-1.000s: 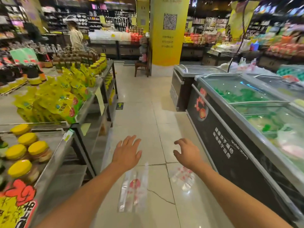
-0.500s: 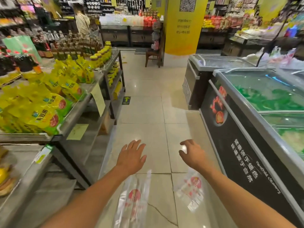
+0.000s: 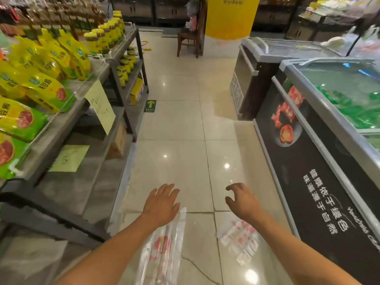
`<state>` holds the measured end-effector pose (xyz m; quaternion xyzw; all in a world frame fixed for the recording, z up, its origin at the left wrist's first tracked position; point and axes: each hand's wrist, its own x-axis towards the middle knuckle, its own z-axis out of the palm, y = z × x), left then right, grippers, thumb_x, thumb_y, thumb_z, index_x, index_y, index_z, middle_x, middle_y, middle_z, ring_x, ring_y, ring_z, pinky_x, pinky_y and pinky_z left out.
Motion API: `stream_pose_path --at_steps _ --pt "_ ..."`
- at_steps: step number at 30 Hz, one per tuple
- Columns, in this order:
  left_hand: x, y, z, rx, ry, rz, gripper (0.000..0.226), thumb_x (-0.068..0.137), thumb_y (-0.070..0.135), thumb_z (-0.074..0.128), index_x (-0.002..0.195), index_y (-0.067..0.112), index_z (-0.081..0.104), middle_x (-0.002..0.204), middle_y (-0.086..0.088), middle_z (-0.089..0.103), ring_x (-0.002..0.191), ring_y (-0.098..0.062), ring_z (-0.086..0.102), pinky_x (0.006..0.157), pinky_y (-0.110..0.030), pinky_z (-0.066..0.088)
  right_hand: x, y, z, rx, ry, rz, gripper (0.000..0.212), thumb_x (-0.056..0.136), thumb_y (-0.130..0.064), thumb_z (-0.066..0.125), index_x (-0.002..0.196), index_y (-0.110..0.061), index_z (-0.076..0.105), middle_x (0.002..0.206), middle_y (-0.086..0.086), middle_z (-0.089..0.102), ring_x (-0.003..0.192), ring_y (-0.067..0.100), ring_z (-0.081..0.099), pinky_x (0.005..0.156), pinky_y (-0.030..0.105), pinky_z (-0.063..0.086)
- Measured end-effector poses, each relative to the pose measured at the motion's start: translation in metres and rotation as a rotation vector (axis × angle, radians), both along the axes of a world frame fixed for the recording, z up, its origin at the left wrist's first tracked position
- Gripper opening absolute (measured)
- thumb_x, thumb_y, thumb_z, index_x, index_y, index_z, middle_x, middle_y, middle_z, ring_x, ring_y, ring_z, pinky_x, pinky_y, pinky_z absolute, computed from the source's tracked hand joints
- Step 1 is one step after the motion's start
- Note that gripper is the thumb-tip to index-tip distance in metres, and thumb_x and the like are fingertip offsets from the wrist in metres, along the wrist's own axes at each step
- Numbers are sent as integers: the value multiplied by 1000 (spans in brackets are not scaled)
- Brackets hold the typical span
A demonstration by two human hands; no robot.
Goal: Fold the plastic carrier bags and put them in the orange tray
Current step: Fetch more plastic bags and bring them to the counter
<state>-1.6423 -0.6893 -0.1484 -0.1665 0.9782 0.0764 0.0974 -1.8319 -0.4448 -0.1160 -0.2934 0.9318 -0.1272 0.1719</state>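
Note:
Two clear plastic carrier bags with red print lie on the tiled floor. A long flat bag (image 3: 162, 249) stretches below my left hand (image 3: 161, 204), which hovers above its top end, fingers spread, holding nothing. A smaller crumpled bag (image 3: 238, 238) lies to the right, under my right wrist. My right hand (image 3: 241, 200) is held out with its fingers curled and apart, empty. No orange tray is in view.
A grey metal shelf (image 3: 67, 140) with yellow packets and jars runs along the left. Black chest freezers (image 3: 308, 161) with glass lids line the right. A wooden chair (image 3: 188, 41) and a yellow pillar (image 3: 228, 17) stand at the aisle's far end.
The view has tilted down and moved forward along the aisle. Both hands stay extended and empty above the bags, in much the same pose.

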Motion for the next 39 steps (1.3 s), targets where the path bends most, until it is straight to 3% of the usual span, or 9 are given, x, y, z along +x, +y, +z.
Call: stream_pose_path --at_steps 5,12,17,21,25,30,33,39 --pt "-32 -7 -88 23 -67 -13 87 84 60 3 155 25 40 165 -3 31 152 -26 29 120 -47 30 -27 1 -93 40 -74 -12 42 96 -35 58 137 -25 57 146 -1 48 132 23 48 110 44 41" --pt "-67 3 -268 46 -160 -26 64 97 52 25 152 25 44 162 -3 37 147 -26 37 115 -45 35 -63 22 -280 125 -142 -39 42 97 -37 57 138 -28 55 147 -4 47 134 22 47 106 40 40" --pt "-90 12 -411 69 -217 -18 88 84 59 3 154 21 42 164 -5 34 149 -28 34 117 -45 33 -85 43 -434 166 -202 -58 44 96 -37 58 138 -27 55 147 -1 47 133 23 47 106 41 43" --pt "-101 16 -520 77 -284 21 62 102 50 32 156 21 35 165 -3 29 147 -27 33 113 -44 36 -100 57 -547 220 -246 -99 48 96 -37 59 141 -22 53 148 5 45 133 27 47 105 41 43" --pt "-108 16 -604 78 -376 71 64 103 41 43 161 19 22 164 -2 25 144 -26 33 110 -42 38 -110 64 -636 282 -346 -171 59 96 -35 57 150 -17 44 154 13 38 136 37 42 107 45 42" --pt "-105 9 -674 139 -434 139 72 101 37 45 163 18 14 160 -4 25 141 -28 33 110 -41 41 -117 64 -703 351 -411 -252 68 98 -38 49 159 -24 23 162 9 21 141 39 35 112 50 38" --pt "-100 5 -696 201 -506 181 75 100 36 46 163 19 8 164 -4 17 147 -30 25 115 -42 36 -112 64 -727 380 -423 -198 62 99 -40 45 157 -28 26 165 8 13 141 42 35 112 52 38" --pt "-88 -2 -711 216 -621 107 80 99 34 44 164 30 -1 171 5 -8 157 -29 6 124 -44 22 -90 61 -742 335 -323 -117 54 99 -50 47 144 -18 43 149 6 40 135 32 42 106 52 42"
